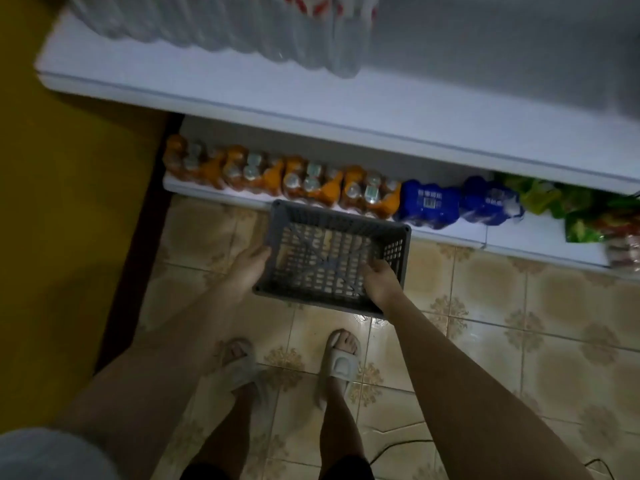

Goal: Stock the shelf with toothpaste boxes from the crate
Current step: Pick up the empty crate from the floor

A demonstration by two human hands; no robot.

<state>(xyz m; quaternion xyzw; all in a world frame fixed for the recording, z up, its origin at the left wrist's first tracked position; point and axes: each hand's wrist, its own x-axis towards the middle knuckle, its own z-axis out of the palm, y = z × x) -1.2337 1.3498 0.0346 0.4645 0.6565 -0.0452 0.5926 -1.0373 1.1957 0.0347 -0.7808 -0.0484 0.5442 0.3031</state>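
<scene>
White shelving (311,109) fills the upper part of the view, with shrink-wrapped clear bottles (214,26) on the higher shelf. On the low shelf just above the floor stand packs of orange-wrapped bottles (284,178) in a row, then two blue packs (429,204), then green bags (568,206) at the far right. Patterned beige tiles (502,323) cover the floor, a yellow wall (59,168) runs down the left side, and a dark cable (398,448) lies on the tiles near the bottom edge. Two feet in pale slippers (341,365) stand directly below a grey plastic crate (332,258), which is close against the front of the low shelf, its far rim overlapping the orange packs. The left hand (249,268) holds the crate's left rim, fingers curled over the edge. The right hand (381,282) grips the near right rim, fingers reaching down inside the lattice wall. Floor tiles show through the crate's slotted bottom, and no toothpaste boxes are visible inside it.
</scene>
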